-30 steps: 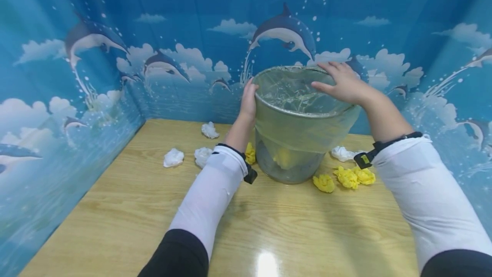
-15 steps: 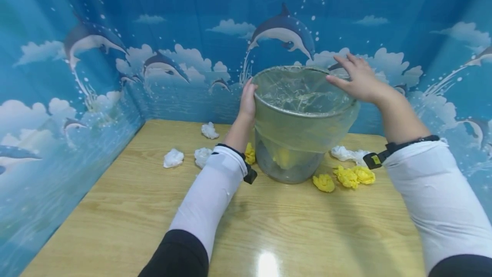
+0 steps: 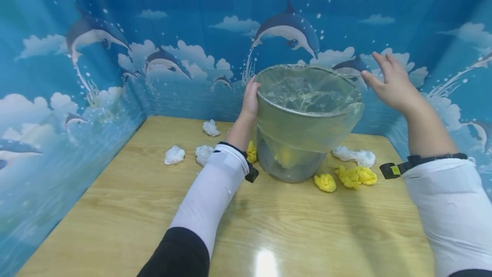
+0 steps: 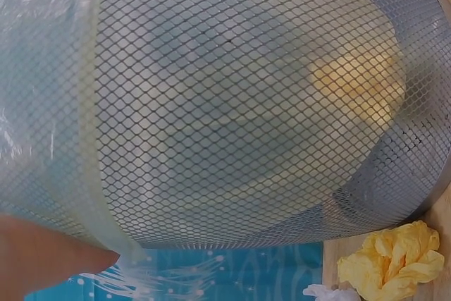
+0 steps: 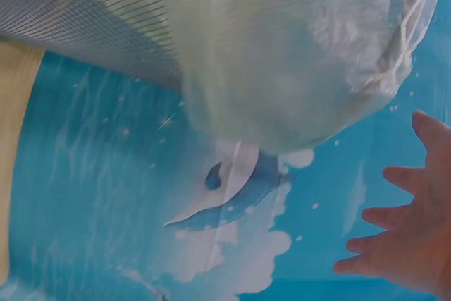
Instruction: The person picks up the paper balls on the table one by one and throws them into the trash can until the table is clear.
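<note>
Fingers (image 3: 381,63) of right hand (image 3: 396,87) spread, empty | left hand (image 3: 250,99) grips bin (image 3: 266,157) and liner (image 3: 303,131) at rim, presumably steadying both

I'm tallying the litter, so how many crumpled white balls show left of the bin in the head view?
3 plainly: the back ball, the leftmost ball, and a third ball beside the left arm. Others may be hidden behind that arm.
</note>
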A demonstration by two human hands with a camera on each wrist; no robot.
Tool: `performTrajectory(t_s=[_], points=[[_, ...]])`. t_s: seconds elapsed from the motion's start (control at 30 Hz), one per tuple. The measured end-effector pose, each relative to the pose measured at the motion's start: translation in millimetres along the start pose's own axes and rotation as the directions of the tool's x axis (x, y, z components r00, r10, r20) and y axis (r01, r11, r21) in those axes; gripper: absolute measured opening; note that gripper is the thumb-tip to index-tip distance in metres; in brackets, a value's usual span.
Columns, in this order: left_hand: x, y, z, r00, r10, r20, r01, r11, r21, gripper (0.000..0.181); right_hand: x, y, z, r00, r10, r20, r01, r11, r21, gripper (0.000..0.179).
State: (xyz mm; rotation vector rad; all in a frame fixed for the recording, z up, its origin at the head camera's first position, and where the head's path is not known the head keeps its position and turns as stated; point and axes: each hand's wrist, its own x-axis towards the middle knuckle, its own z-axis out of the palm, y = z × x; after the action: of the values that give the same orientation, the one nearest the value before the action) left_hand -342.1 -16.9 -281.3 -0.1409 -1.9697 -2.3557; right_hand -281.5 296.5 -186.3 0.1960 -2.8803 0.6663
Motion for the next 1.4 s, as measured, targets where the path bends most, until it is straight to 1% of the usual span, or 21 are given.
performTrajectory(t_s=[0.27, 0.43, 0.57, 0.7, 1.07, 1.2, 1.4], points=[[-0.1, -0.5, 2.4, 1.000, 0.002, 0.004, -0.002, 1.000, 0.009, 0.059, -11.4, 30, 7, 0.999, 0.025, -0.048, -0.023, 0.999, 0.023, 0.072], [-0.1, -0.6, 3.5, 1.000, 0.003, 0.005, -0.003, 1.000, 0.006, 0.059, -15.5, 50, 16, 0.997, 0.060, -0.051, -0.059, 0.998, 0.021, 0.073], [0.2, -0.8, 4.1, 1.000, 0.005, 0.001, -0.005, 1.000, 0.002, 0.060, -15.2, 67, 24, 0.995, 0.094, -0.043, -0.093, 0.995, 0.024, 0.075], [0.7, -0.4, 4.3, 1.000, 0.007, -0.002, -0.007, 1.000, 0.000, 0.060, -14.1, 81, 31, 0.993, 0.109, -0.038, -0.108, 0.994, 0.031, 0.076], [-0.2, -0.9, 1.6, 1.000, 0.011, 0.002, -0.011, 1.000, 0.018, 0.061, -11.3, 112, 50, 0.987, 0.161, 0.003, -0.160, 0.986, -0.042, 0.083], [0.1, -0.3, 1.0, 1.000, 0.009, 0.000, -0.009, 1.000, 0.030, 0.061, -8.8, 121, 58, 0.985, 0.169, 0.023, -0.168, 0.984, -0.062, 0.084], [0.9, 0.3, -0.8, 1.000, 0.000, -0.001, 0.001, 0.999, 0.045, 0.060, -6.2, 127, 72, 0.977, 0.207, 0.055, -0.203, 0.977, -0.064, 0.085]])
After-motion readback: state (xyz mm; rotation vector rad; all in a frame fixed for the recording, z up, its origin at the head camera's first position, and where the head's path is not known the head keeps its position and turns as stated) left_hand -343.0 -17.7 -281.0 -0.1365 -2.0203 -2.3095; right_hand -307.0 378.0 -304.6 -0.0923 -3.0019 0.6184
